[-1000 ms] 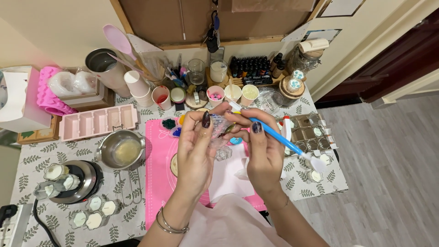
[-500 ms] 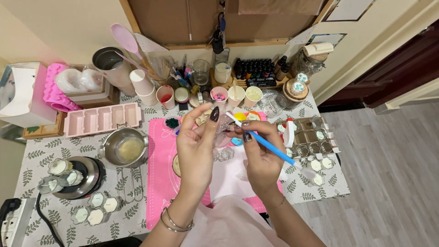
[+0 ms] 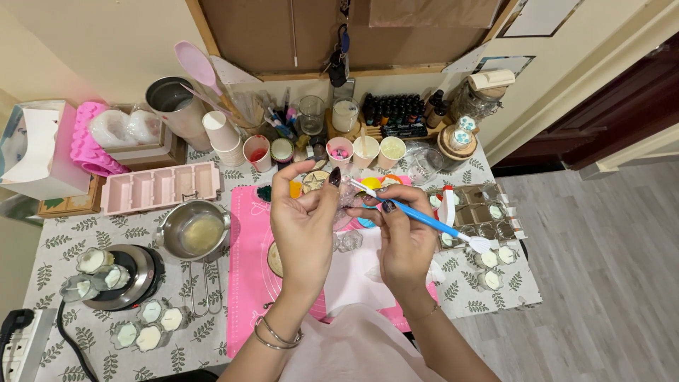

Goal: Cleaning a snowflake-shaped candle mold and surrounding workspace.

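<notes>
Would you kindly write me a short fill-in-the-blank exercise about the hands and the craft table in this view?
1. The right hand holds a slim tool with a ____ handle.
2. The silicone mat under the hands is ____.
3. The left hand wears thin bangles on its ____.
4. The metal pot stands to the ____ of the mat.

Missing words: blue; pink; wrist; left
</notes>
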